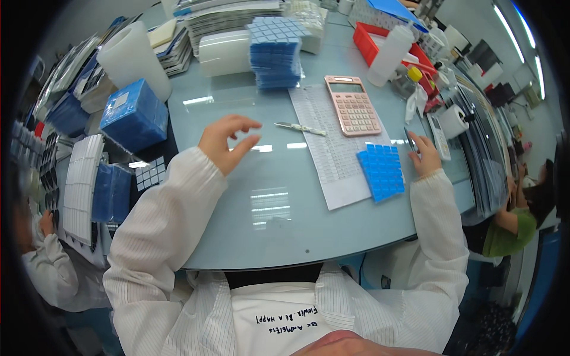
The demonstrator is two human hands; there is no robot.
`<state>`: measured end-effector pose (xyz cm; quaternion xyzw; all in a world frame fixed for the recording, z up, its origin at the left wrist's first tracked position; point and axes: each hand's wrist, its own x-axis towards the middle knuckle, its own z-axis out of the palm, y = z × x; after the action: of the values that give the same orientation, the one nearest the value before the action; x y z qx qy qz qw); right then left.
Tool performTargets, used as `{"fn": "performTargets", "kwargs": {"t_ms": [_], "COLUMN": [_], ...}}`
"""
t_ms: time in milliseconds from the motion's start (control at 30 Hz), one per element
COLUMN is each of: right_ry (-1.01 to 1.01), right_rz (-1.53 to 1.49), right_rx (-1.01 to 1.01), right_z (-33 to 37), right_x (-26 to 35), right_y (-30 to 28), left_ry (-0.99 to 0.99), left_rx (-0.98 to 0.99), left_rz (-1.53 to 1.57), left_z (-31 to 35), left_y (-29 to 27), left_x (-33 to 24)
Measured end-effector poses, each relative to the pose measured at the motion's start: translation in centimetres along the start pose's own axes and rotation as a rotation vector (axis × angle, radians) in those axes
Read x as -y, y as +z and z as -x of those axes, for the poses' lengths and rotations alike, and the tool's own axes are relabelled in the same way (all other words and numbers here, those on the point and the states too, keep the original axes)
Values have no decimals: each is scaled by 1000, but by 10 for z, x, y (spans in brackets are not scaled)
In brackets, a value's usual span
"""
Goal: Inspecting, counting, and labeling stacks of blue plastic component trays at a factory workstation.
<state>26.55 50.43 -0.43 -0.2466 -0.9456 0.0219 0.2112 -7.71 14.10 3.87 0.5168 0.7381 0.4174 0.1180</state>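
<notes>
My left hand (228,142) hovers over the glass-topped table, fingers apart and nothing in them. Just beyond its fingertips lies a small craft knife (301,128) with a pale patterned handle. At the right side, my right hand (425,155) has its fingers curled at a slim dark pen-like thing (409,137), whose exact kind is too small to tell. Left of that hand, two blue sheets of small square pads (383,172) overlap on a printed paper sheet (326,142). A pink calculator (353,107) rests on the paper's far right part.
At the back stand a stack of blue pad sheets (274,56), a clear film roll (225,53) and piled papers. A blue block (135,113) sits left. A squeeze bottle (390,53), red tray (368,44) and white roll (454,121) stand right. Other people sit at both sides.
</notes>
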Motion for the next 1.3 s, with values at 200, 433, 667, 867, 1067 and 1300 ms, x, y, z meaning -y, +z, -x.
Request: {"fn": "performTargets", "kwargs": {"t_ms": [200,433,667,867,1067,1300], "right_ry": [70,360,502,563,477,403], "right_rz": [-399,-812,-1016,-1276,-1329,-1139], "right_rx": [114,385,262,207,132,340], "right_z": [-65,-207,-266,-281,-313,-322], "right_x": [66,190,226,218,201,216], "right_y": [-70,-24,31,13,-4,18], "left_ry": [-180,-155,-174,-215,-251,-269], "left_rx": [-390,-535,-433,-393,-337,-299], "left_rz": [227,294,623,633,632,764], "left_z": [-88,-147,-163,-163,-171,-175], "left_y": [-15,-23,-21,-37,-50,-40], "left_x": [25,28,43,47,42,43]}}
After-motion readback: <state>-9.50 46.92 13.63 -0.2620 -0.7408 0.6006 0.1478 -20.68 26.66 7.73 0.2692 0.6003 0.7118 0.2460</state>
